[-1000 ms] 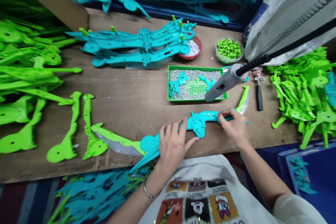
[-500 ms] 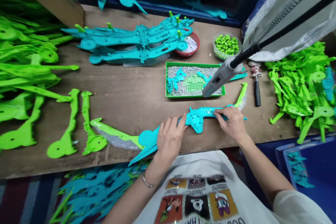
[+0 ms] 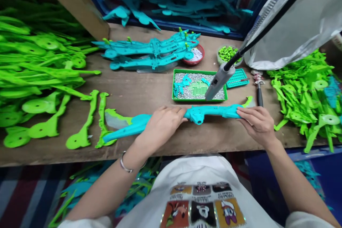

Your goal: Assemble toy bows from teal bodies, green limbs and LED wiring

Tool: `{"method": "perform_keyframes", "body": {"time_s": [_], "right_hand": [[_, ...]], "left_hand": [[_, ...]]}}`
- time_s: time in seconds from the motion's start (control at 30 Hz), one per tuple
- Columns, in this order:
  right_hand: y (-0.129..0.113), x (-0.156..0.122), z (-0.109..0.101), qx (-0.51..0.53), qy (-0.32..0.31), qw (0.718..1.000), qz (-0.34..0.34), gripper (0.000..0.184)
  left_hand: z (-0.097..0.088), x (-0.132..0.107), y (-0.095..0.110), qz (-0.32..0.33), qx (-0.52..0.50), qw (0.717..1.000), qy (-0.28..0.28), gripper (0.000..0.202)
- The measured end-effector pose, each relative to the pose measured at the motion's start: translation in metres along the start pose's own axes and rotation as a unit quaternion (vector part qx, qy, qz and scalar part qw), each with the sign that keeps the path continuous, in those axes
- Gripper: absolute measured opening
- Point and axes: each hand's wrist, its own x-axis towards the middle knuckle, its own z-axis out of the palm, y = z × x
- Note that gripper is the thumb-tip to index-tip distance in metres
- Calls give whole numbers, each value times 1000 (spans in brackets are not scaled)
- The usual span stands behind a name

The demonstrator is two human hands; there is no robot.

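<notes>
A turquoise plastic toy bow point(image 3: 197, 114) lies across the front of the bench, its edge tilted up toward me. From its two ends stick out lime-green arms, the left arm point(image 3: 121, 118) and the right arm point(image 3: 249, 100), with clear film on them. My left hand point(image 3: 164, 126) is wrapped over the bow left of its middle piece, fingers on the far side. At the right end, my right hand point(image 3: 258, 123) pinches the turquoise body between thumb and fingers. Above the bow hangs a grey electric screwdriver point(image 3: 217, 84), touched by neither hand.
Behind the bow stands a green tray point(image 3: 199, 100) of screws and small turquoise parts. Beyond it are a red basket point(image 3: 202, 56), a tub of green pieces point(image 3: 227, 54) and stacked turquoise halves point(image 3: 133, 48). Lime-green parts point(image 3: 45, 74) pile up left and right. A black-handled tool point(image 3: 259, 94) lies rightward.
My right hand has moved from the bow's right section out to its end. My left hand has shifted left. The bow has been rolled, so its edge now faces me.
</notes>
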Motion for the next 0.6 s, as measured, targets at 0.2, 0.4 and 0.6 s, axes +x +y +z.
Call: {"method": "perform_keyframes", "body": {"time_s": [0.2,0.4,0.6], "right_hand": [[15,16,-8,24,-7,999,-39,39],[32,29,-6,16,30,998,-51,44],[25,32,-8,7,50,997,-51,46]], "left_hand": [[-32,-52,-36,-84,38,993,75,38],[-23,-87,-60,-78,27,984,156,34],[-6,-86,-66,-53,39,981,183,30]]}}
